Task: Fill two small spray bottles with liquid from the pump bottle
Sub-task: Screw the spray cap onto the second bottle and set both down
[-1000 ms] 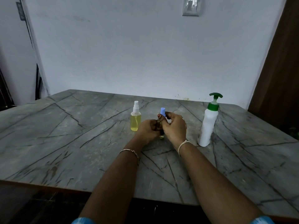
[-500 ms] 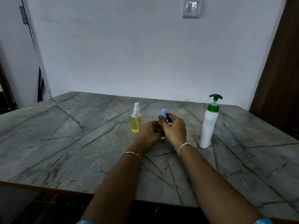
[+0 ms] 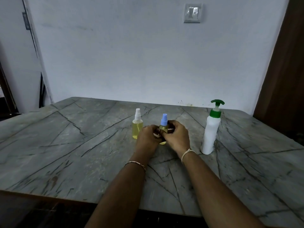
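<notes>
A small spray bottle with a blue top [image 3: 164,122] stands upright on the table between my two hands, with yellow liquid visible in it. My left hand [image 3: 148,138] grips its body from the left and my right hand [image 3: 176,137] grips it from the right, fingers curled round it below the blue top. A second small spray bottle with a white top [image 3: 137,127], full of yellow liquid, stands just left of my left hand. The white pump bottle with a green pump [image 3: 211,129] stands upright to the right, apart from my hands.
The grey marbled table [image 3: 65,145] reaches back to a pale wall. A dark wooden door frame [image 3: 283,63] rises at the right. The table's front edge runs close to my forearms.
My right fingers have come down off the blue top, which now shows in full above both hands. The view has tilted slightly; the other two bottles have stayed put.
</notes>
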`<action>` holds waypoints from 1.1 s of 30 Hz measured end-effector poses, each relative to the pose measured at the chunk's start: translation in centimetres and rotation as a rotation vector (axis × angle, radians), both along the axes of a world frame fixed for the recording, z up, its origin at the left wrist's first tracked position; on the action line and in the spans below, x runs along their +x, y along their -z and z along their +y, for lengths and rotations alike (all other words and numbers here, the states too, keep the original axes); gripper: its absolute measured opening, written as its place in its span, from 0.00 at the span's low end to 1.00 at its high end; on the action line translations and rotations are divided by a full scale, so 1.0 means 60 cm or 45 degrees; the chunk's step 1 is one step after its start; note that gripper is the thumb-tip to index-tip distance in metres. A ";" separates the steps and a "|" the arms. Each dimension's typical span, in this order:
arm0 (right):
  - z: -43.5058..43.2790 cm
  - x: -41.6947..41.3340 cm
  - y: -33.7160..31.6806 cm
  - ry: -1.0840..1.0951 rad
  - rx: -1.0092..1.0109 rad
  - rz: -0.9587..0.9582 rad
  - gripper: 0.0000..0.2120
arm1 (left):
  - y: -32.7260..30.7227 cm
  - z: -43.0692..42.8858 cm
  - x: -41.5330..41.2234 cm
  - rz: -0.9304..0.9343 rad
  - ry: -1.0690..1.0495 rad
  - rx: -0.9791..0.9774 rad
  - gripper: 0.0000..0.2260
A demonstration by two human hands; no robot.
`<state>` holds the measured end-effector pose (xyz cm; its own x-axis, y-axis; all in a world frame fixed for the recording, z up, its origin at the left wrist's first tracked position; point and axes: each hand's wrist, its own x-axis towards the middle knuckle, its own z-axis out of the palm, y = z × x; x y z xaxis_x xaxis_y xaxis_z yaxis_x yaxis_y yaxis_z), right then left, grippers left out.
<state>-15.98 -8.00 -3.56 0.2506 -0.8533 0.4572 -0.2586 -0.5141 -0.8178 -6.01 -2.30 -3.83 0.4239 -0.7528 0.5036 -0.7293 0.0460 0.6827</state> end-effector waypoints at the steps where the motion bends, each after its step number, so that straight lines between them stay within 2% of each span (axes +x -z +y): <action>1: 0.000 0.000 0.001 -0.006 0.015 0.006 0.18 | 0.000 0.001 0.000 0.005 0.005 0.007 0.17; 5: -0.001 0.001 0.003 0.013 0.040 0.005 0.19 | 0.000 0.005 0.003 0.043 0.005 0.008 0.21; 9: -0.004 0.002 0.005 0.037 0.039 -0.021 0.18 | 0.001 0.007 0.007 0.067 -0.057 -0.036 0.17; 15: -0.012 0.002 0.005 0.050 0.028 -0.025 0.18 | -0.008 0.013 0.016 0.119 -0.418 -0.352 0.10; 19: -0.019 0.004 0.005 0.037 0.039 -0.020 0.20 | -0.016 0.020 0.027 0.268 -0.551 -0.434 0.17; 22: -0.025 0.006 0.006 0.042 0.035 -0.008 0.20 | -0.011 0.016 0.038 0.374 -0.565 -0.387 0.26; 25: -0.027 0.008 0.006 0.043 0.040 -0.003 0.21 | -0.009 0.010 0.045 0.428 -0.556 -0.313 0.29; 33: -0.029 0.009 0.012 0.043 0.056 0.042 0.23 | -0.005 0.004 0.053 0.454 -0.535 -0.113 0.25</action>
<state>-15.45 -9.73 -4.25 0.2357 -0.8805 0.4112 -0.3020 -0.4686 -0.8302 -2.84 -2.07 -3.54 0.8342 -0.4433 0.3280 -0.4221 -0.1305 0.8971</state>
